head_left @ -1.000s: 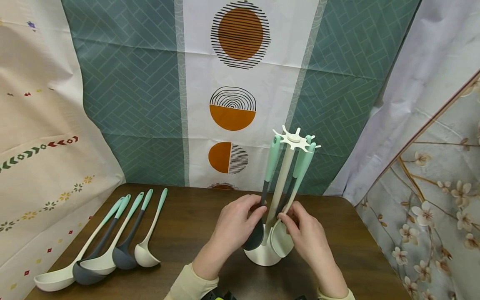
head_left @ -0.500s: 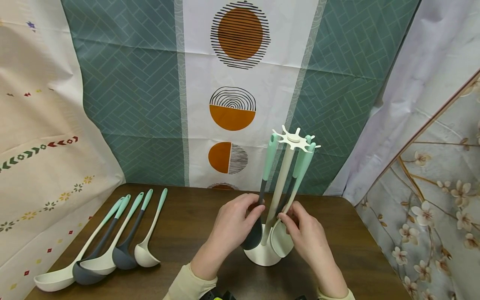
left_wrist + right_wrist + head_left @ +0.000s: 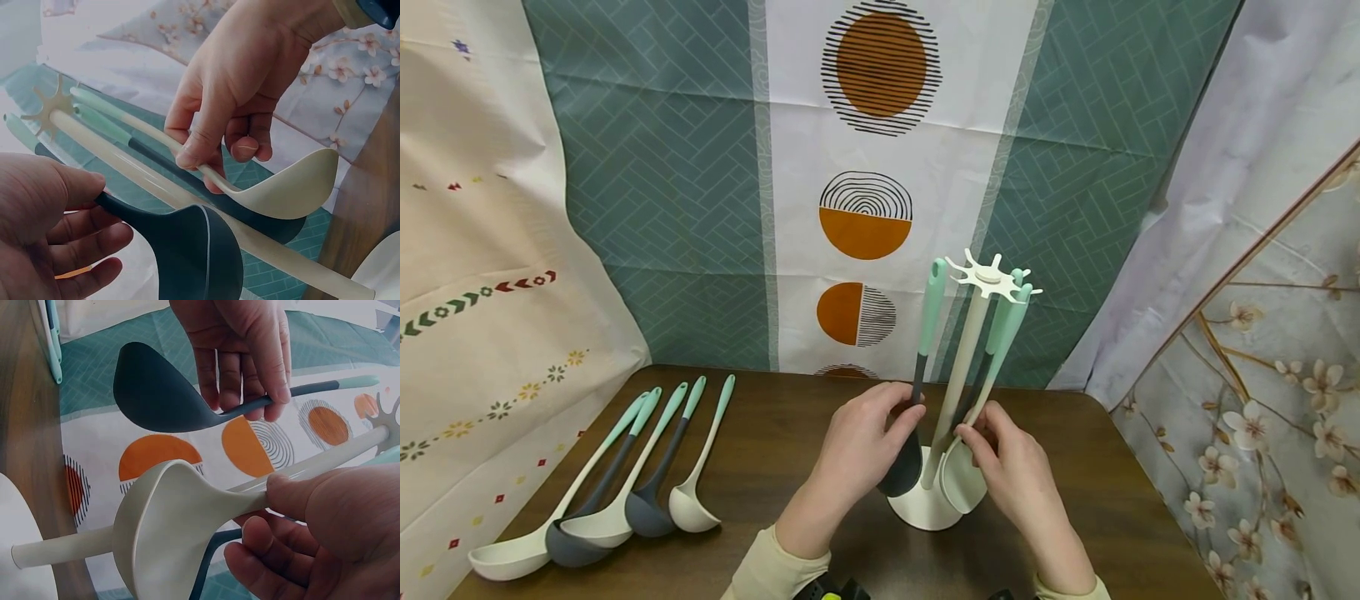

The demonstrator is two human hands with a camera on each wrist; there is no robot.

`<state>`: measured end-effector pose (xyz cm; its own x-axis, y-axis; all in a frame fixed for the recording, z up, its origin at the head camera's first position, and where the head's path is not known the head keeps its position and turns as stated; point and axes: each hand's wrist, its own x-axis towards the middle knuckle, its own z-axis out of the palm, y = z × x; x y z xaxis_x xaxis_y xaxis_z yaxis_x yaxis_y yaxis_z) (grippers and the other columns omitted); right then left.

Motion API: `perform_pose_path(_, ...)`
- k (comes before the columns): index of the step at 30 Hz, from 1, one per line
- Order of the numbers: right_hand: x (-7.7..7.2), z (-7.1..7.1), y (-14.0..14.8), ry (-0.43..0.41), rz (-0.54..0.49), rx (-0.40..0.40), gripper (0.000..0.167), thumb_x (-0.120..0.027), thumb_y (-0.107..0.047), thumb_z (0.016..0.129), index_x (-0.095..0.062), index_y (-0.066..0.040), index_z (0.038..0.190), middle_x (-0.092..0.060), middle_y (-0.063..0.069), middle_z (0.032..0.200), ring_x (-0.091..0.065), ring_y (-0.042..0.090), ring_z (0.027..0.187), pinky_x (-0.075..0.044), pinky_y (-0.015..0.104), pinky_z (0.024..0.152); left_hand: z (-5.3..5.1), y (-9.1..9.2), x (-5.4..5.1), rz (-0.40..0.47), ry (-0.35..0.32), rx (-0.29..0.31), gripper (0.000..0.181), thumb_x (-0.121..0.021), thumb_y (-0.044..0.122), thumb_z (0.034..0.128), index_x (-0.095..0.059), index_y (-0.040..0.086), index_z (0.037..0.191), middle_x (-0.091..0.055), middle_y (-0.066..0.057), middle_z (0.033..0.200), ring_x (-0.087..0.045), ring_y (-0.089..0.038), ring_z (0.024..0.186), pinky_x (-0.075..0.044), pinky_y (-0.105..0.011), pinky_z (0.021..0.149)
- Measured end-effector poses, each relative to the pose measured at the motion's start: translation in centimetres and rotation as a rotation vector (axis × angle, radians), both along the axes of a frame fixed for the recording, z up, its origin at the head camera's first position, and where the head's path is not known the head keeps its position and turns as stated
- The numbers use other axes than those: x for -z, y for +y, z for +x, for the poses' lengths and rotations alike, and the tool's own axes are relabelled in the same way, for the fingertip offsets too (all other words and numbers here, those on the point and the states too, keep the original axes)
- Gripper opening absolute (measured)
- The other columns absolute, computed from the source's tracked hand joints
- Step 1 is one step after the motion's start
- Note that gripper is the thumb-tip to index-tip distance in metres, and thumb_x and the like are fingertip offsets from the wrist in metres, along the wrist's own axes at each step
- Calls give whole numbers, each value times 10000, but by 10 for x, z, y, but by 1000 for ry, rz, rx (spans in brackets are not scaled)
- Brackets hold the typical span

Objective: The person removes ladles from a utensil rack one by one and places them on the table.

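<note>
Gripping dark ladle (image 3: 190, 250) by stem with left hand (image 3: 50, 215), lower left. Pinching pale ladle (image 3: 290, 187) just above bowl with right hand (image 3: 234, 81). See second dark ladle (image 3: 281, 230) behind pale one, partly covered. See pole (image 3: 131, 160) aslant between hands, from spoked top (image 3: 45, 114) to white base (image 3: 384, 265), cut off lower right. Note flowered cloth (image 3: 347, 65), green cloth (image 3: 310, 242) beyond; brown table (image 3: 365, 181), right edge
</note>
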<state>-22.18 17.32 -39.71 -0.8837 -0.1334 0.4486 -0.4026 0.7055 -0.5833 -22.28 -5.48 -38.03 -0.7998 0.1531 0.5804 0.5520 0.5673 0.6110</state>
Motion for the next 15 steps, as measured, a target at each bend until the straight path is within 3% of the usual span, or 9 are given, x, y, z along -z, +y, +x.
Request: perform_pose_path(15, 1, 0, 0, 15, -1, 3, 178, -802, -195, 1036, -629, -221, 1005, -569, -125, 697, -549, 57, 632, -444, 322, 645, 1, -6, -2, 15, -18, -25, 75, -805, 208, 1041, -780, 170, 1101, -735, 75, 985, -644, -124, 847, -587, -348, 787)
